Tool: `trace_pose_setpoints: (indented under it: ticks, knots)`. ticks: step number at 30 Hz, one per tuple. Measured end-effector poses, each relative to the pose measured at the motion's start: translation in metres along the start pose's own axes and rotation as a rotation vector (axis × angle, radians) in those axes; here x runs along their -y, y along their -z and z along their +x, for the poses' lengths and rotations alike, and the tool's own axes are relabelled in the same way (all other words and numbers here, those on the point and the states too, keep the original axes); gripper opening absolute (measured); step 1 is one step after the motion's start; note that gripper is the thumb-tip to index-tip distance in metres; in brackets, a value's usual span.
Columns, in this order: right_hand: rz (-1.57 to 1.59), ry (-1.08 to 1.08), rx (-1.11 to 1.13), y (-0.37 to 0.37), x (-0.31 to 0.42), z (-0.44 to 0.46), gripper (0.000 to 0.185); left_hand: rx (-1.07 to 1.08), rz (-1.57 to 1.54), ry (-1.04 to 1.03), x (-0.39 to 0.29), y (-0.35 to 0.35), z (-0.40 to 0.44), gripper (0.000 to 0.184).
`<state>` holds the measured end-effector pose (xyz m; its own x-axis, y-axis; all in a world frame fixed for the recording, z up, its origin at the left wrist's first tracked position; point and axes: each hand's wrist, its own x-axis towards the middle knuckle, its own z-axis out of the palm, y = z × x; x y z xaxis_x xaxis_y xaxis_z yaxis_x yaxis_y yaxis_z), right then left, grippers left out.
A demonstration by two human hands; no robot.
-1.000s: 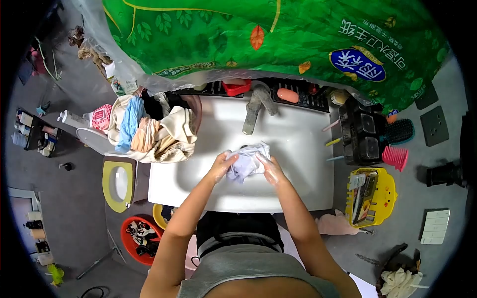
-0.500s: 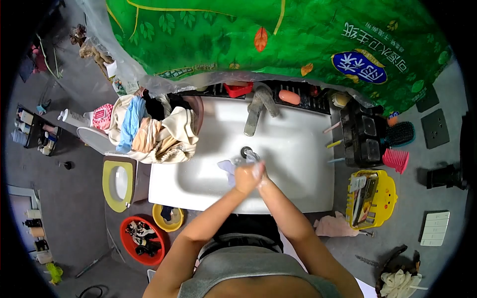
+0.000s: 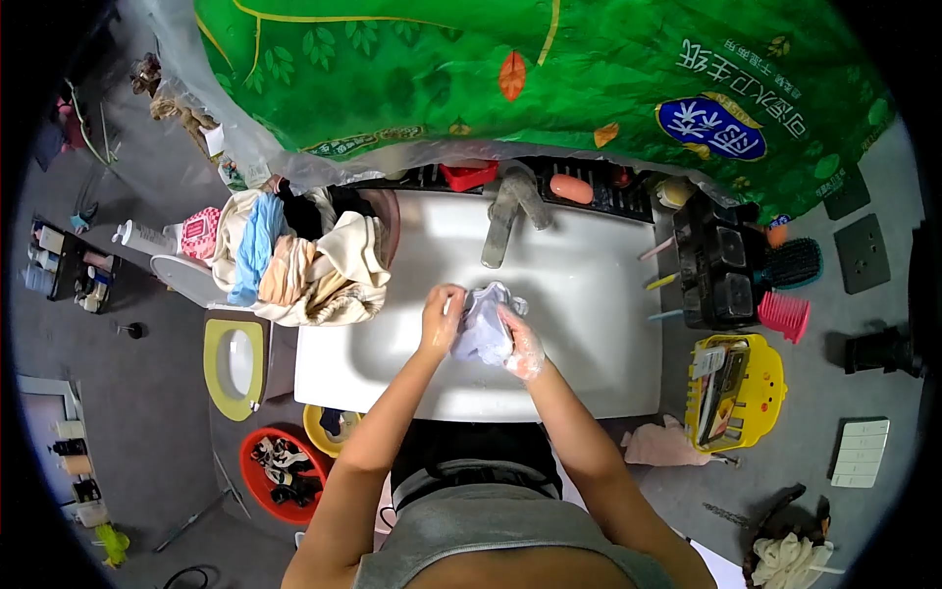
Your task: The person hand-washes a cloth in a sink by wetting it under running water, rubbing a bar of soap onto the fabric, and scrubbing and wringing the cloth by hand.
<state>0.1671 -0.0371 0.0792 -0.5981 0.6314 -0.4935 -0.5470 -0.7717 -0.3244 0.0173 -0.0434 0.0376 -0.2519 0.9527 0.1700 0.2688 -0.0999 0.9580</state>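
Observation:
A small wet lavender cloth (image 3: 481, 329) is spread between my hands over the white sink (image 3: 608, 363). My left hand (image 3: 442, 316) grips its left edge with curled fingers. On the other side, my right hand (image 3: 523, 346), coated in suds, holds it with the thumb on top. Straight ahead, the grey faucet (image 3: 503, 231) points down into the basin; no water stream shows. The cloth and hands hide the drain.
A heap of clothes (image 3: 339, 265) rests on the sink's left side. A red basin (image 3: 294, 506) and a yellow basin (image 3: 319, 437) stand below left. At right are a black holder (image 3: 721, 275) and a yellow basket (image 3: 760, 393). A green package (image 3: 442, 88) hangs above.
My hands were pressed together around the bunched cloth near the drain. Now they are apart, with the cloth opened out between them.

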Motion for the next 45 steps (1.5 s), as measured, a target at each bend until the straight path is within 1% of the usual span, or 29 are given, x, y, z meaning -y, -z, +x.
trace_pose_setpoints:
  ticks: [2,4,6,9,12,13,15,16,17,18,20,21,22,23,24,25,26,28,29,30,33,35,36,37,38,40,41,44,45]
  knots:
    - [-0.02,0.0,0.051,0.003,0.004,0.0,0.031,0.175,-0.353,0.39,0.007,-0.001,-0.02,0.033]
    - [-0.04,0.006,0.034,0.008,0.005,0.003,0.031,0.249,-0.29,0.142,0.044,-0.013,-0.036,0.036]
    - [-0.061,0.021,-0.055,0.007,0.007,0.008,0.03,0.328,-0.334,0.292,0.018,-0.012,-0.036,0.025]
    - [-0.274,0.129,-0.298,0.016,0.01,0.009,0.032,0.094,-0.516,0.468,0.009,-0.011,-0.029,0.016]
    - [-0.411,0.181,-0.442,0.052,0.011,0.017,0.026,-0.16,-0.67,0.438,-0.007,-0.019,-0.025,0.016]
    - [-0.429,0.179,-0.535,0.057,0.007,0.022,0.025,-0.214,-0.559,0.352,0.016,-0.031,-0.028,0.014]
    - [-0.415,0.259,-0.713,0.054,-0.007,0.037,0.024,-0.272,-0.171,0.047,-0.009,-0.037,-0.029,0.013]
    - [-0.273,0.214,-0.638,0.056,-0.009,0.039,0.026,-0.295,0.025,-0.106,-0.026,-0.04,-0.029,0.014]
    - [-0.133,0.171,-0.561,0.064,-0.012,0.043,0.027,-0.214,0.075,-0.09,-0.042,-0.043,-0.037,0.017]
    - [0.005,0.128,-0.482,0.078,-0.014,0.052,0.029,-0.153,0.18,-0.193,-0.054,-0.045,-0.042,0.016]
    - [0.327,-0.151,0.456,0.126,-0.024,0.087,0.029,-0.031,0.388,-0.399,-0.068,-0.048,-0.047,0.021]
    - [0.342,-0.085,0.253,0.114,-0.037,0.082,0.027,-0.072,0.438,-0.425,-0.062,-0.048,-0.041,0.034]
    - [0.145,0.08,-0.103,0.064,-0.036,0.059,0.027,-0.053,0.665,-0.339,-0.035,-0.046,-0.034,0.035]
    - [-0.108,0.154,-0.49,0.009,-0.036,0.033,0.026,-0.076,0.658,-0.214,-0.023,-0.037,-0.017,0.037]
    - [-0.155,0.097,-0.464,0.005,-0.032,0.028,0.027,-0.098,0.651,-0.088,-0.018,-0.032,-0.006,0.039]
    - [-0.204,0.041,-0.434,0.0,-0.029,0.022,0.028,-0.143,0.636,-0.086,-0.021,-0.034,-0.01,0.037]
    - [-0.078,0.115,-0.389,0.016,-0.032,0.034,0.029,-0.156,0.575,-0.18,-0.026,-0.042,-0.015,0.036]
    - [0.124,0.18,0.074,0.056,-0.039,0.051,0.028,-0.17,0.454,-0.36,-0.036,-0.056,-0.027,0.033]
    - [0.223,0.212,0.307,0.065,-0.04,0.055,0.028,-0.028,0.581,-0.243,-0.013,-0.053,-0.023,0.029]
    - [-0.239,0.247,-0.459,-0.01,-0.026,0.029,0.026,-0.129,0.51,-0.32,0.0,-0.046,-0.013,0.028]
    - [-0.372,-0.007,-0.381,-0.016,-0.012,0.012,0.028,-0.052,0.646,0.038,-0.015,-0.022,0.008,0.034]
    - [-0.283,0.041,-0.346,-0.018,-0.009,0.014,0.03,-0.017,0.411,0.133,-0.006,-0.019,0.012,0.036]
    - [-0.246,-0.031,-0.176,-0.005,-0.001,0.017,0.032,-0.001,0.29,0.18,0.004,-0.021,0.013,0.037]
    - [-0.227,-0.033,-0.21,0.006,-0.002,0.023,0.034,0.05,-0.107,0.279,0.021,-0.024,0.014,0.043]
    - [-0.205,-0.033,-0.244,0.0,0.001,0.023,0.036,0.21,-0.247,0.447,0.012,-0.017,0.015,0.047]
    - [-0.445,-0.033,-0.234,-0.019,0.013,0.013,0.036,0.533,-0.531,0.776,-0.021,-0.001,0.02,0.057]
    - [-0.564,-0.034,-0.228,-0.024,0.017,0.008,0.036,0.673,-0.536,0.728,-0.016,0.002,0.019,0.061]
    - [-0.754,0.067,0.115,0.006,0.02,0.01,0.038,0.731,-0.242,0.608,-0.014,0.005,0.021,0.055]
    - [-0.774,0.0,0.132,0.008,0.024,0.004,0.035,0.597,-0.225,0.548,-0.022,0.005,0.017,0.035]
